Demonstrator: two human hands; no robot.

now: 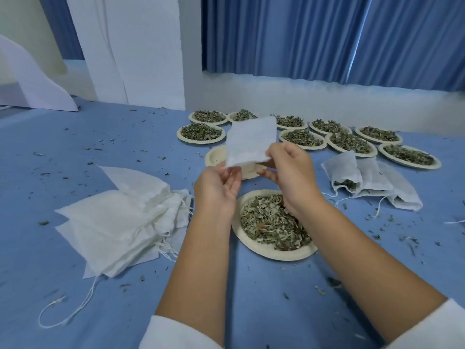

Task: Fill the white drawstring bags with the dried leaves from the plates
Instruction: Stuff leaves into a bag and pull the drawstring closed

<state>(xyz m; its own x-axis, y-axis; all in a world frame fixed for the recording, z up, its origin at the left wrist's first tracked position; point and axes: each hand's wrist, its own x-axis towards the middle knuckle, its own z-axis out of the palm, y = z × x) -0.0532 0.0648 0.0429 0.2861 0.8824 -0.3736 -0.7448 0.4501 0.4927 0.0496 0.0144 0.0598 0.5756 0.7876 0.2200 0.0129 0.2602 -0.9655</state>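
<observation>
Both hands pinched an empty white bag (251, 139) by its lower edge, the left hand (217, 190) at one corner and the right hand (289, 172) at the other. They held it up over a plate (266, 253) heaped with dried leaves (271, 222), apparently to part its mouth for filling. A pile of unfilled bags (120, 222) lay near the left hand on the blue desk (125, 147). Filled bags (364, 177) lay to the right, and more plates (201, 142) of leaves sat in rows beyond.
</observation>
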